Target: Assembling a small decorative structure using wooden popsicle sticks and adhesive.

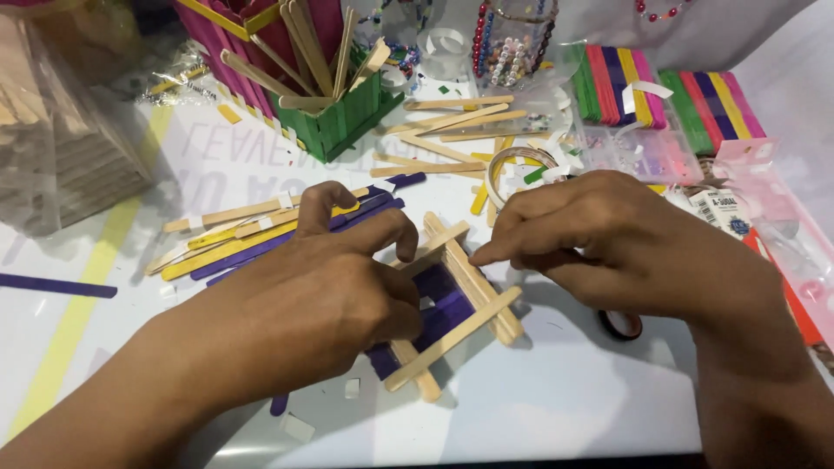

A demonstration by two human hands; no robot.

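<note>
A small frame of plain wooden craft sticks [476,287] stacked log-cabin style over a purple stick base [447,304] sits on the white table. My left hand [334,291] rests on its left side, thumb and forefinger pinching at the upper left stick. My right hand [599,239] reaches in from the right, its forefinger and thumb touching the frame's top right stick. Neither hand lifts the frame off the table.
Loose yellow, purple and plain sticks [261,230] lie left of the frame. A green and pink stick box [334,117] stands behind, beside more plain sticks [452,139]. Bundles of coloured sticks [660,91], a bead jar [512,39] and a tape roll [621,323] are at right.
</note>
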